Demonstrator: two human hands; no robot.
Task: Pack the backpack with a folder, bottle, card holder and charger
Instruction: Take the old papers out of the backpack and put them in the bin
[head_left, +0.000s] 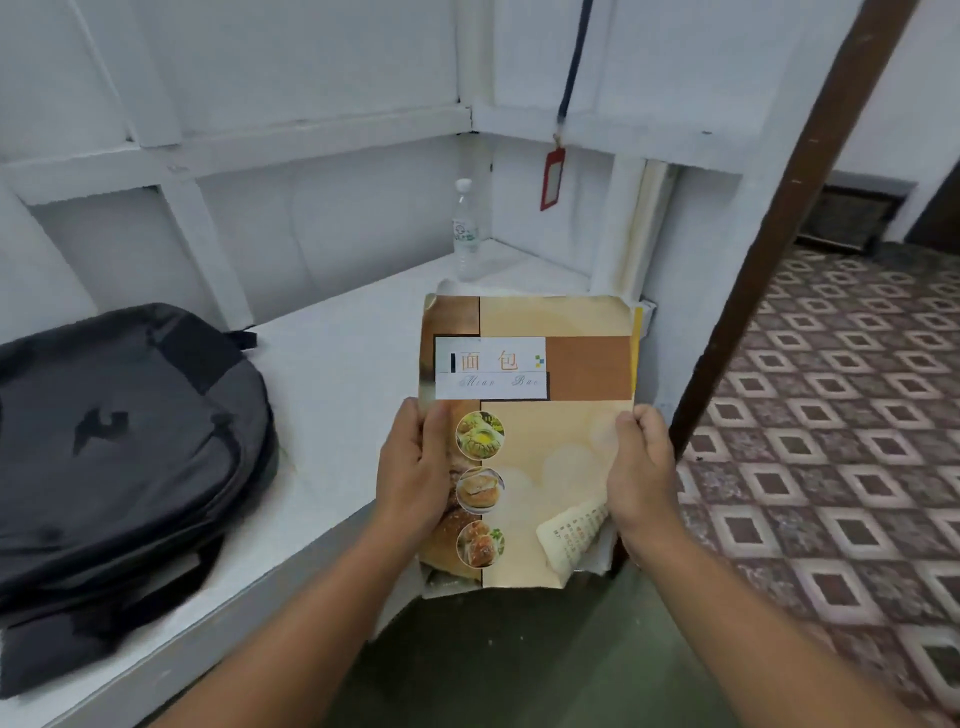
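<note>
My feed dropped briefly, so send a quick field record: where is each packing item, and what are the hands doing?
left hand: grips the folder by its left edge
right hand: grips the folder's right edge
folder: cover facing up
backpack: lies on the white ledge, left of the folder
bottle: upright at the ledge's back corner
card holder: red, hangs on the wall by a lanyard
charger: not in view

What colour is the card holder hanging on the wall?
The card holder is red, hanging from a dark blue lanyard; the head view shows it.
</note>
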